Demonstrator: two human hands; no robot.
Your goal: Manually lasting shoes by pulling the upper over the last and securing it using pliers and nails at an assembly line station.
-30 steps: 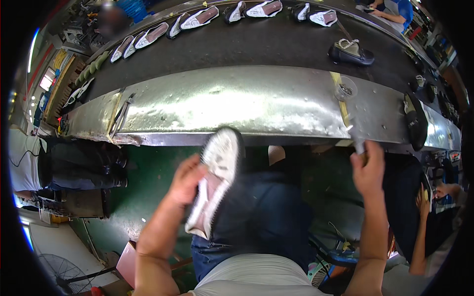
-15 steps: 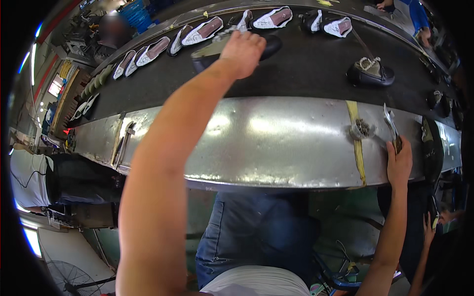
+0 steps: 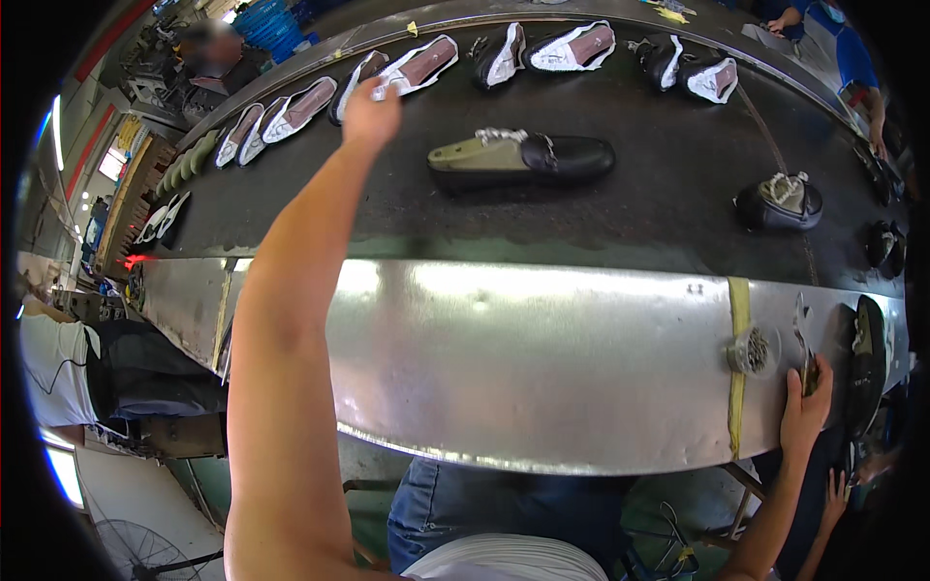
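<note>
My left hand (image 3: 371, 118) reaches far across the dark belt to a black shoe upper with white lining (image 3: 354, 85). Its fingers overlap the near end of that upper, and their grip is hard to make out. My right hand (image 3: 807, 402) is closed on a shiny metal hand tool (image 3: 803, 339) with a dark handle, low over the metal ledge. Beside it stands a small clear cup of tiny metal pieces (image 3: 755, 351). A black shoe on an olive last (image 3: 572, 160), with a beaded trim, lies on its own mid-belt.
More white-lined uppers (image 3: 572, 48) line the belt's far side. Another beaded shoe (image 3: 781, 203) sits on the right, a dark shoe (image 3: 867, 363) on the ledge's right end. Yellow tape (image 3: 739, 387) crosses the metal ledge (image 3: 542, 368). A co-worker in blue (image 3: 846, 48) stands far right.
My left hand has left the shoe on the olive last and moved left to the row of uppers. My right hand still holds the tool. The view has shifted, so the ledge appears lower.
</note>
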